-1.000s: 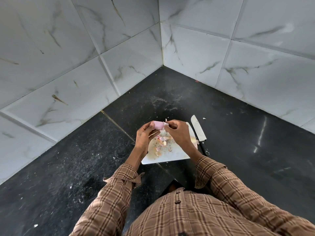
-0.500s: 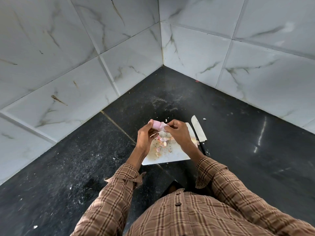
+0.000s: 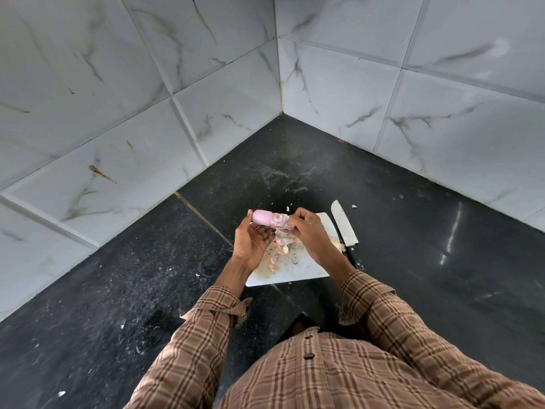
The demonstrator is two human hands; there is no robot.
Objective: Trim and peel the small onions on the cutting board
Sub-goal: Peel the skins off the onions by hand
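Peeling of a small onion, seen from the head camera, read from left to right. The left hand (image 3: 253,242), palm turned up, cradles the onion (image 3: 263,217), fingers curled behind its bare pink end and holding it in the air above the far-left corner of the cutting board (image 3: 298,268). The right hand (image 3: 306,228) pinches the loose skin (image 3: 280,221) at the onion's other end between thumb and fingertips. Peel scraps (image 3: 281,246) lie scattered on the board beneath both hands; whether any untrimmed onions remain there cannot be told. Farther right, a knife (image 3: 343,222) rests on the dark counter (image 3: 413,246), just beside the board's edge and held by neither hand. The onion is judged light and firm, its freshly peeled surface smooth, probably moist and slippery, so the bared end is best supported in a cupped grip rather than squeezed. The skin is judged thin, papery and easily torn; taking hold near its attached base should strip it in one piece.
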